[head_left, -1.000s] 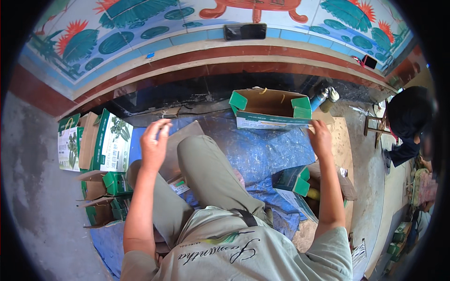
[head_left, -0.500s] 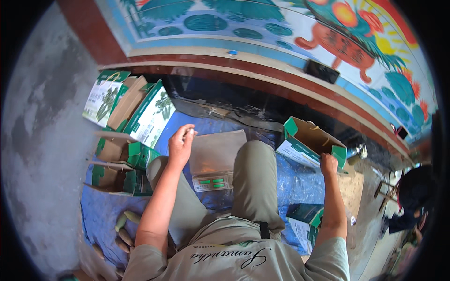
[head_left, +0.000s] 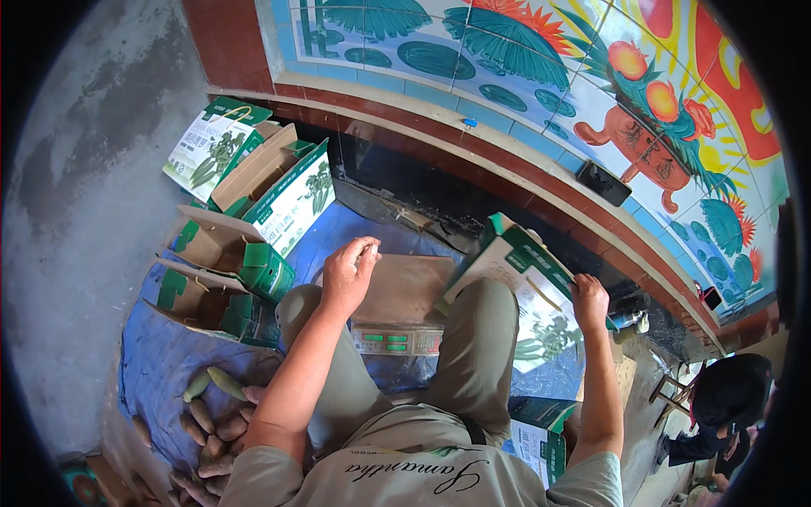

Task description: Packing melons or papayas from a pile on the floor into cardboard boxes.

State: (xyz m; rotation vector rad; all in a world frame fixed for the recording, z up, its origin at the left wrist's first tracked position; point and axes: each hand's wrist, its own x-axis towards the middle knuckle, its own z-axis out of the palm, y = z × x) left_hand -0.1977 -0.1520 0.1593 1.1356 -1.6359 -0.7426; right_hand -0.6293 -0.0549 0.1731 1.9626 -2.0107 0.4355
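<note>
- Head view: the right hand [head_left: 589,291], at about three o'clock, is closing its fingers around the edge of a green-and-white carton [head_left: 524,279], tilting it against the knee, seemingly to steady it.
- The left hand [head_left: 349,270], near centre, is hovering loosely curled over the weighing scale [head_left: 404,308]; whether it is pinching anything I cannot tell.
- Open cartons [head_left: 232,253] are lying at ten o'clock, within reach.
- Long vegetables [head_left: 207,406] are lying heaped at seven o'clock on the blue tarp [head_left: 156,372].
</note>
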